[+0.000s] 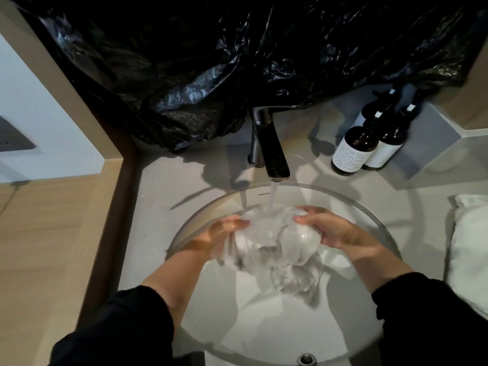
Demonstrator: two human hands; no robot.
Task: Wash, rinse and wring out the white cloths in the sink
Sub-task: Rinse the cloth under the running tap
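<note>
A bunched, soaked white cloth [274, 241] hangs over the round white sink [285, 334], right under the water running from the dark faucet [272, 151]. My left hand [221, 236] grips the cloth's left side with curled fingers. My right hand [330, 231] grips its right side, thumb on top. Loose wet folds trail down toward the basin between my forearms. How many cloths are in the bundle is not clear.
Crumpled black plastic sheeting [237, 62] covers the wall behind the faucet. Dark pump bottles [367, 143] with white labels stand at the back right. A folded white towel [470, 249] lies on the counter at the right. A wooden ledge [52, 247] runs along the left.
</note>
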